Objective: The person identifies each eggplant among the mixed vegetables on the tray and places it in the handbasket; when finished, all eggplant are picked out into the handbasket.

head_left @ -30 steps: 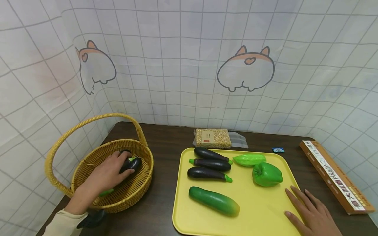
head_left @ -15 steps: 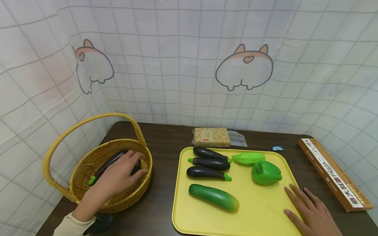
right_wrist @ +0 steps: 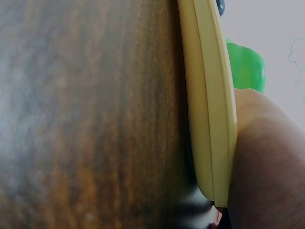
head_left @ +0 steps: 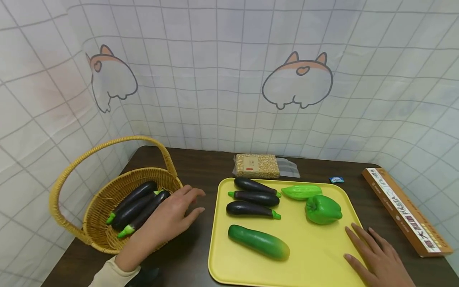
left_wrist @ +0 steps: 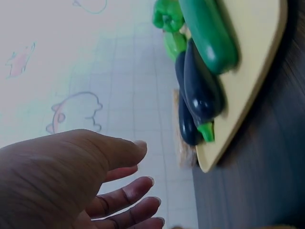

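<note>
My left hand (head_left: 171,215) hovers over the right rim of a wicker basket (head_left: 97,201), holding nothing, its fingers loosely bent. Three dark eggplants (head_left: 133,196) with green tips lie side by side in that basket. At the right edge of a yellow tray (head_left: 312,251) rests my right hand (head_left: 380,255), fingers spread. On the tray are three more eggplants (head_left: 254,198), a green zucchini (head_left: 259,242), a green bell pepper (head_left: 323,209) and a light green ridged vegetable (head_left: 302,192). In the left wrist view, the thumb and fingers (left_wrist: 128,195) stand apart with nothing between them.
Behind the tray lies a clear pack of pale grains (head_left: 256,166). A small blue packet (head_left: 336,179) sits at the back right. A long pasta box (head_left: 407,211) lies along the right side. The basket's tall handle (head_left: 104,149) arches over it.
My left hand has let go of an eggplant inside the basket and moved right, out over the rim. All three eggplants there now show. My right hand has stayed put.
</note>
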The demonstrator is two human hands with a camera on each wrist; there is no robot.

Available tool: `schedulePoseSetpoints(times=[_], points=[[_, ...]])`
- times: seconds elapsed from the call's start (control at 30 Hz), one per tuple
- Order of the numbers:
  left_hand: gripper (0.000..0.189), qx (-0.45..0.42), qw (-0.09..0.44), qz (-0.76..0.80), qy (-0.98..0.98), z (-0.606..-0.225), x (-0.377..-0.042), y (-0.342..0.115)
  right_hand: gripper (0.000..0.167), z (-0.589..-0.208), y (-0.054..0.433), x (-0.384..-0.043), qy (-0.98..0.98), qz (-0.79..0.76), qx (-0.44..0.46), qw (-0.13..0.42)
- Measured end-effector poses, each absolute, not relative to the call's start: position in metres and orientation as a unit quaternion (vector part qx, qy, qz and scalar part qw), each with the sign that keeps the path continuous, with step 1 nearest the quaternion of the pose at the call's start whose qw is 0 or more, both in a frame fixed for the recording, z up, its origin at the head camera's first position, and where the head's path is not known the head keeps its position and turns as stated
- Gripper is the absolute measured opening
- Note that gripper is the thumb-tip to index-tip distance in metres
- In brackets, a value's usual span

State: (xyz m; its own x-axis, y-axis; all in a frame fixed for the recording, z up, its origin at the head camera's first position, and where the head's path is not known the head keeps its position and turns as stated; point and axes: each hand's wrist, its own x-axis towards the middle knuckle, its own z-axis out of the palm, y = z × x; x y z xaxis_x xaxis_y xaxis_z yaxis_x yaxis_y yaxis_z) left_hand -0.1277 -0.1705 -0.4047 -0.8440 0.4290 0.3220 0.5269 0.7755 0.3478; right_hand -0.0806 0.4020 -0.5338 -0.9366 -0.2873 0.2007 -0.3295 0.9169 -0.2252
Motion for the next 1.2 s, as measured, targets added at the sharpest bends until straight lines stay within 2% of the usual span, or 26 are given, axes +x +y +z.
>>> schedulePoseSetpoints(times=[0.43,0.63,0.9,1.2], points=[[0.042,-0.296,0.107,-0.247,-0.916,-0.415,-0.135,-0.128,0.075,-0.533,0.404,-0.081,-0.974,0.127,0.164,0.092],[0.039,-0.321,0.12,-0.238,-0.909,-0.426,-0.143,-0.106,0.075,-0.532,0.402,-0.082,-0.977,0.121,0.157,0.081],[0.035,-0.342,0.105,-0.254,-0.898,-0.438,-0.158,-0.076,0.075,-0.529,0.402,-0.082,-0.979,0.122,0.146,0.072],[0.036,-0.341,0.105,-0.24,-0.903,-0.453,-0.166,-0.063,0.074,-0.53,0.399,-0.082,-0.98,0.117,0.144,0.065]])
